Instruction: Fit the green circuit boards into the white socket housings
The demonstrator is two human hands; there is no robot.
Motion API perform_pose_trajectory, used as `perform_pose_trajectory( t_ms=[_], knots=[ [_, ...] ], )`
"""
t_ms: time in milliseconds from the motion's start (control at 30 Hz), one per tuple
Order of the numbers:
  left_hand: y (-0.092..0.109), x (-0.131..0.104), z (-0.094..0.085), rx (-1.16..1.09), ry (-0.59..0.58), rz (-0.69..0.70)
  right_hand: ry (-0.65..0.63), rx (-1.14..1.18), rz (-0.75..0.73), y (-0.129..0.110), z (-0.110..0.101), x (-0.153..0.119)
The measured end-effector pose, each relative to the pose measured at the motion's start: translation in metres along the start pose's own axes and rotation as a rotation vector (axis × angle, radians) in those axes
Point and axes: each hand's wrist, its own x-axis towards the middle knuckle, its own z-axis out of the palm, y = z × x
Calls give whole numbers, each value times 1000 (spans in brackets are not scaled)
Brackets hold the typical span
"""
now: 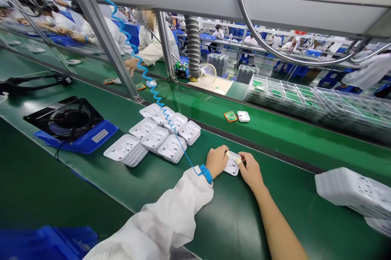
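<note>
A small white square plastic housing (232, 166) with cut-outs in its face is held between my two hands, low over the green bench. My left hand (217, 160) grips its left edge, wearing a blue wrist strap (206, 173) with a coiled blue cord (143, 71). At the opposite edge my right hand (251, 170) closes on the same housing. Pale finger covers show on the digits nearest the housing; the fingers underneath are hidden. Left of my hands stand several stacks of similar white housings (155, 137).
More stacked housings (357, 191) lean at the right. A black fan (69, 117) rests on a blue bin at the left. On the green belt (275, 130) lie a circuit board (230, 116) and a white housing (243, 116). Clear trays (284, 93) and a co-worker (152, 44) are beyond.
</note>
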Motion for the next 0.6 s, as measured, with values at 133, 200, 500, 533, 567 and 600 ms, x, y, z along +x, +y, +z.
perform_pose_trajectory(
  t_ms=[133,200,500,533,567,600],
  knots=[
    [-2,1,3,-22,-12,4,-6,-23,17,-1,-1,1],
    [-2,2,4,-30,-18,3,-6,-24,13,-1,-2,0],
    [-2,1,4,-45,-18,4,-9,-21,-5,0,-2,0],
    [-2,1,3,-47,-19,3,-9,-22,-4,1,-1,0],
    [-2,1,3,-48,-21,2,-10,-22,-4,1,-1,0],
    [-2,1,3,-48,-24,0,-10,-20,-5,1,-1,0]
  ],
)
